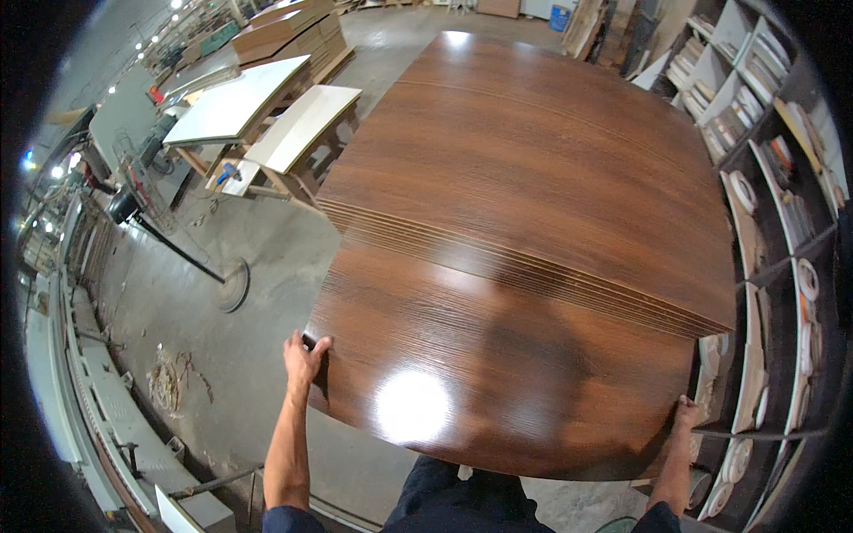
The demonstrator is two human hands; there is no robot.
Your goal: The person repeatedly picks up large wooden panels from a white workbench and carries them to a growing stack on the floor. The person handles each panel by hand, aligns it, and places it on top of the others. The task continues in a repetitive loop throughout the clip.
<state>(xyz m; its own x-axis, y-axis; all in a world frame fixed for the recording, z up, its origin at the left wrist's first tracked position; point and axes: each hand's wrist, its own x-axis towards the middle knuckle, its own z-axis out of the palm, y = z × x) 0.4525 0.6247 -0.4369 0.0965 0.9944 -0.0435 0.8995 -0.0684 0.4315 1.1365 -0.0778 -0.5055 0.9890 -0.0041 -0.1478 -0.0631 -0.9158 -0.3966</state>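
Note:
A large dark brown wood-grain panel (pixel 382 355) lies flat in front of me, with a bright glare spot and my shadow on it. My left hand (pixel 306 355) grips its left edge, thumb on top and fingers partly hidden at the side. On the opposite edge, my right hand (pixel 686 414) holds near the front corner, its fingers mostly out of sight below. Just beyond, a stack of similar brown panels (pixel 533 160) rises, several layered edges facing me. Whether the held panel's far edge touches the stack I cannot tell.
Along the right stand shelves (pixel 789 258) with rolls of edge banding and strips. White-topped work tables (pixel 238 99) are at the far left, near a pedestal fan (pixel 182 249). A long grey machine (pixel 115 417) runs down the left side. Stacked boards (pixel 293 44) stand farther back.

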